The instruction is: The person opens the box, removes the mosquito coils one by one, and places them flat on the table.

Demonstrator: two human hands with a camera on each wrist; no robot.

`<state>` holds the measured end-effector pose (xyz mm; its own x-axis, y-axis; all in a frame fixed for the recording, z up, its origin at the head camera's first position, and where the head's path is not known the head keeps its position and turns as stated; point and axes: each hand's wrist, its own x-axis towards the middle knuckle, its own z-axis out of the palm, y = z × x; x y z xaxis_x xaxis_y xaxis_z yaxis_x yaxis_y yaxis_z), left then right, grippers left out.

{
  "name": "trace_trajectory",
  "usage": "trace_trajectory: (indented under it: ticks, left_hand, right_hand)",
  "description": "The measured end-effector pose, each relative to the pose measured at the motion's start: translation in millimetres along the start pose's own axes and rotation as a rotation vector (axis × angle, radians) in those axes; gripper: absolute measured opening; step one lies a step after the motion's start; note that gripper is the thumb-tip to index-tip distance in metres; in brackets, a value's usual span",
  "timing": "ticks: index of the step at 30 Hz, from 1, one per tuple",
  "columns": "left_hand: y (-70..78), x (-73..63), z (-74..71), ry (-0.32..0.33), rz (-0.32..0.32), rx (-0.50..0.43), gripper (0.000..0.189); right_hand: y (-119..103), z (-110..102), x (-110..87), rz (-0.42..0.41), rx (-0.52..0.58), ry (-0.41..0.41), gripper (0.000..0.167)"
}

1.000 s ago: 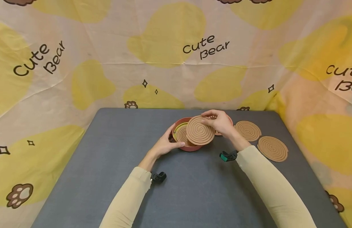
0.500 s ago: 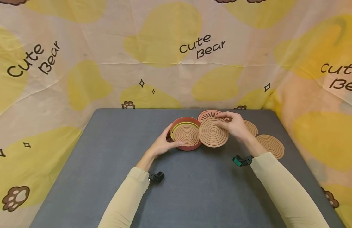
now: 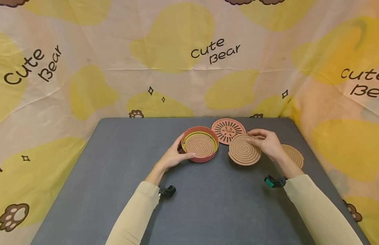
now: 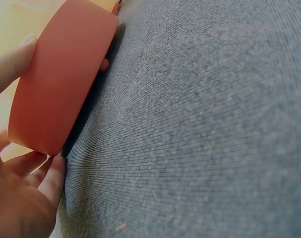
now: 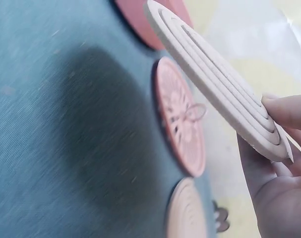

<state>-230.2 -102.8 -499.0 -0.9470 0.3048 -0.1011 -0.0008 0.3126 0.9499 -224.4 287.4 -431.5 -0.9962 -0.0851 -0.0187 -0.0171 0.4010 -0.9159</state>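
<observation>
My left hand (image 3: pixel 172 156) grips the near left side of a round red mosquito coil holder (image 3: pixel 206 160), thumb in front and fingers behind. A tan spiral coil (image 3: pixel 199 145) lies inside it, ringed by a yellow-green band. In the left wrist view the holder's smooth wall (image 4: pixel 66 74) sits between thumb and fingers. My right hand (image 3: pixel 268 145) pinches a mosquito coil (image 3: pixel 244 149) by its edge; the right wrist view has this coil (image 5: pixel 214 89) tilted above the table, its shadow below. A pink slotted lid (image 3: pixel 227 128) lies behind it, partly covered in the head view.
Another coil (image 3: pixel 294 156) lies at the right, partly behind my right wrist. A further coil (image 3: pixel 260 137) is mostly hidden by my right hand. The dark grey table (image 3: pixel 131 149) meets a patterned cloth (image 3: pixel 171 81) at its back.
My right hand has carried its coil from over the holder to the right and nearer, uncovering the coil inside and much of the lid. My left hand keeps its hold on the holder.
</observation>
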Motion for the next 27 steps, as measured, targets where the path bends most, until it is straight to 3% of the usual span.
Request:
trace_trajectory:
  ticks: [10, 19, 27]
  left_hand:
    - [-0.4, -1.1, 0.4, 0.002, -0.006, -0.015, 0.111]
    - [0.1, 0.3, -0.3, 0.005, -0.011, -0.014, 0.112]
    - [-2.1, -0.3, -0.1, 0.004, -0.005, -0.018, 0.112]
  right_hand:
    - [34.6, -9.2, -11.2, 0.018, -0.056, 0.047, 0.047]
    - [51.6, -18.2, -13.9, 0.01, -0.116, 0.075, 0.047]
    - [65.3, -28.2, -14.6, 0.016, -0.234, 0.042, 0.041]
